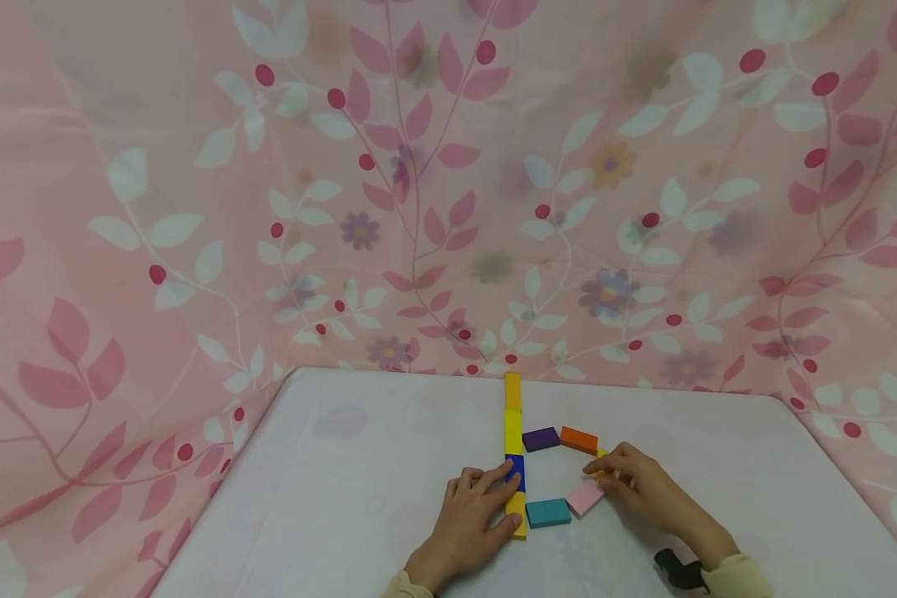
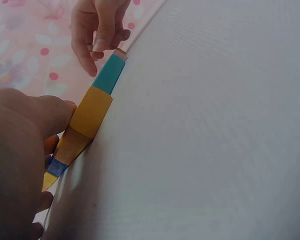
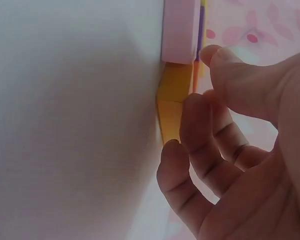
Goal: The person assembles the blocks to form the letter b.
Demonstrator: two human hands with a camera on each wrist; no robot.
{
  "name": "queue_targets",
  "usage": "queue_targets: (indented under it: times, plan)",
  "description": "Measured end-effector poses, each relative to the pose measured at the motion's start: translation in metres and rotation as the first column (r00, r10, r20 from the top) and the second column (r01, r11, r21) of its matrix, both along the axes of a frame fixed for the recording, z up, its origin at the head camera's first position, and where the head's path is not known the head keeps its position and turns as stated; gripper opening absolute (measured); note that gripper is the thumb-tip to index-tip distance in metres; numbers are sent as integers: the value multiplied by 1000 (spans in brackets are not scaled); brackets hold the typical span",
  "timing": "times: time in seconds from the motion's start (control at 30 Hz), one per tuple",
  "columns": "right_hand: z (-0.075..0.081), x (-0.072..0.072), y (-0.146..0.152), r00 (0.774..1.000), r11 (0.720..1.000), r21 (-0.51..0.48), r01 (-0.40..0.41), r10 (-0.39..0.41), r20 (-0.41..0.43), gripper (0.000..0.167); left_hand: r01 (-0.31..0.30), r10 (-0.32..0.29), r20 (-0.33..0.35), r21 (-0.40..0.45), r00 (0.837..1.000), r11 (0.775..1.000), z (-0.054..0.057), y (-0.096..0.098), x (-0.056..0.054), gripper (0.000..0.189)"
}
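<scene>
My left hand (image 1: 473,519) rests with spread fingers along a straight column of flat blocks, fingertips on the blue block (image 1: 515,473) and thumb by the near yellow block (image 1: 519,531). Two more yellow blocks (image 1: 512,430) extend the column away from me. My right hand (image 1: 646,490) is over a yellow block (image 3: 176,82), its bent fingers at the block's outer side and the thumb tip apart from them; the hand partly hides it. Next to that block lies a pink block (image 1: 586,498), followed by a teal block (image 1: 549,513) whose end is by the column.
A purple block (image 1: 541,439) and an orange block (image 1: 579,439) form the far side of the curve beside the column. The white-covered table (image 1: 344,482) meets a pink floral cloth (image 1: 419,208) behind. A black strap (image 1: 678,570) is at the right wrist.
</scene>
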State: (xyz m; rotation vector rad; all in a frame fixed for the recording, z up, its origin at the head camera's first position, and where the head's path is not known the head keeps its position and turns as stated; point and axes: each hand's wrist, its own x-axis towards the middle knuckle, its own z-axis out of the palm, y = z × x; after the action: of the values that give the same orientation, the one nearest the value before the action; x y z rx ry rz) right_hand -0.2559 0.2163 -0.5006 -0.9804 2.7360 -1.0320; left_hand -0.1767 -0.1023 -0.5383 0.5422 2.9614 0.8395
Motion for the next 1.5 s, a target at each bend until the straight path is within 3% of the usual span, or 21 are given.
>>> queue_targets:
  times: [0.27,1.5]
  plan:
    - [-5,-2,0,1000,1000,-1,-23,23,17,14,-2,2,17,-5,1000,1000,0,0,0,56]
    - [-7,-1,-3,999,1000,2,16,-16,27,9,-3,3,30,-1,1000,1000,-4,0,-3,57]
